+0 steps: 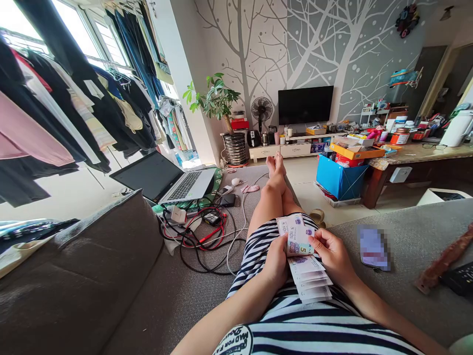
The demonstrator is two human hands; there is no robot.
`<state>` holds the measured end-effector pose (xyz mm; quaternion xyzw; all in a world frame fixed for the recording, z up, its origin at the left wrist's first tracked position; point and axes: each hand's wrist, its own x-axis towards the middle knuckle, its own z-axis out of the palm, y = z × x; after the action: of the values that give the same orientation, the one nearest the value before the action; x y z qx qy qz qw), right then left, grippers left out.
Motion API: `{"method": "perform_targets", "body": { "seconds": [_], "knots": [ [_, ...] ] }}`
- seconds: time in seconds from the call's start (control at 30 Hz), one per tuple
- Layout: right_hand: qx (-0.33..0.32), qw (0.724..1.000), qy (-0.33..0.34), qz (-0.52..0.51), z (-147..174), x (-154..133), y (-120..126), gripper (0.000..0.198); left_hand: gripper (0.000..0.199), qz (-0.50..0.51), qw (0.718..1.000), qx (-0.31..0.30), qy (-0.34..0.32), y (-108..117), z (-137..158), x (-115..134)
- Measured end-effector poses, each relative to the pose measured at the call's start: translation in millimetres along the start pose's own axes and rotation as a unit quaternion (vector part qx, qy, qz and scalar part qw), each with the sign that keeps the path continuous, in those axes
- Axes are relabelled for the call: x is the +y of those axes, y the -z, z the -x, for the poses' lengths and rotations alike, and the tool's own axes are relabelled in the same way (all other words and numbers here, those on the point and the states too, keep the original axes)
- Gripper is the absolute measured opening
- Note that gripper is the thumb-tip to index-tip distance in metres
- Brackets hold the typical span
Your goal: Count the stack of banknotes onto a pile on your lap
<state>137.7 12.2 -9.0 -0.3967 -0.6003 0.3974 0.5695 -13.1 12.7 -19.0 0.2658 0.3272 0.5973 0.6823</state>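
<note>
Over my lap, on striped black-and-white clothing (pixel 254 261), I hold a fan of pale purple banknotes (pixel 301 241); a 5 is printed on the front one. My left hand (pixel 276 259) is closed on the left edge of the notes, its fingers partly hidden beneath them. With thumb and fingers, my right hand (pixel 330 251) pinches the right edge of the front note. More overlapping banknotes (pixel 310 281) hang or lie below the hands, spread in a stepped row toward my belly; whether they rest on the cloth I cannot tell.
A grey sofa (pixel 207 291) carries tangled cables (pixel 207 231) and an open laptop (pixel 166 182) on the left. To the right lie a phone (pixel 374 249) with a blurred screen and a dark remote (pixel 460 278). Beyond stand a blue bin (pixel 340 177) and a cluttered table (pixel 417 155).
</note>
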Motion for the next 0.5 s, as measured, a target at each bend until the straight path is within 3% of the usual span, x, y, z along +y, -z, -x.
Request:
{"method": "perform_targets", "body": {
  "seconds": [0.5],
  "knots": [
    [0.009, 1.0, 0.008, 0.002, 1.7, -2.5, 0.1, 0.056, 0.039, -0.009, 1.0, -0.015, 0.002, 2.2, 1.7, -0.7]
  ]
}}
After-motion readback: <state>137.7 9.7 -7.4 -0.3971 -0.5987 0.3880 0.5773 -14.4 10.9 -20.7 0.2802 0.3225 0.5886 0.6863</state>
